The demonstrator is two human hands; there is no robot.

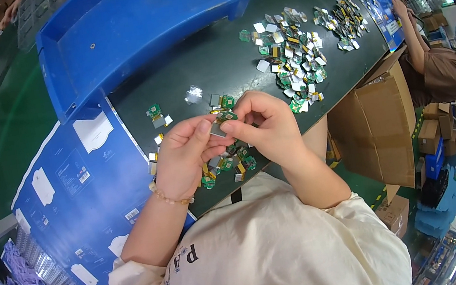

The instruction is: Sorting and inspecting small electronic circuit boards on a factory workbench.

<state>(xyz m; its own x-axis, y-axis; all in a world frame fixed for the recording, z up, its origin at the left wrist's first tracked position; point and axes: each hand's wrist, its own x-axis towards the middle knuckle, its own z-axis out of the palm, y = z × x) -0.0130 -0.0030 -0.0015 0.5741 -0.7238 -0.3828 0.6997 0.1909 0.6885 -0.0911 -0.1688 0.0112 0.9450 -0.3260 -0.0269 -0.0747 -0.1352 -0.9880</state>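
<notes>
While a small green circuit module [223, 120] with a silvery metal shield sits pinched between both hands just above the near edge of the table [215, 64], the left hand [182, 155] closes thumb and forefinger narrowly on its grey shielded end and the right hand [264, 128] nips the green end with its fingertips. The piece hangs clear of the dark table top, close to the person's chest, so neither grip is empty and neither is wide. Handling it well appears to call for holding by the edges only, keeping pressure light so the thin gold-coloured flex tail is not creased, and working low over the table so a dropped part lands among its kind. Directly beneath the hands lies a small cluster of like modules [225, 164], with a few more [157, 115] scattered to the left. Farther out, a large heap of green and silver modules [291, 61] spreads across the table's right half, and a second, darker pile [343, 23] lies beyond it. A big blue plastic bin [132, 26] stands at the far left, a flattened blue printed carton [78, 196] lies on the person's left, and an open brown cardboard box [380, 124] stands to the right, beside a seated co-worker [443, 72].
</notes>
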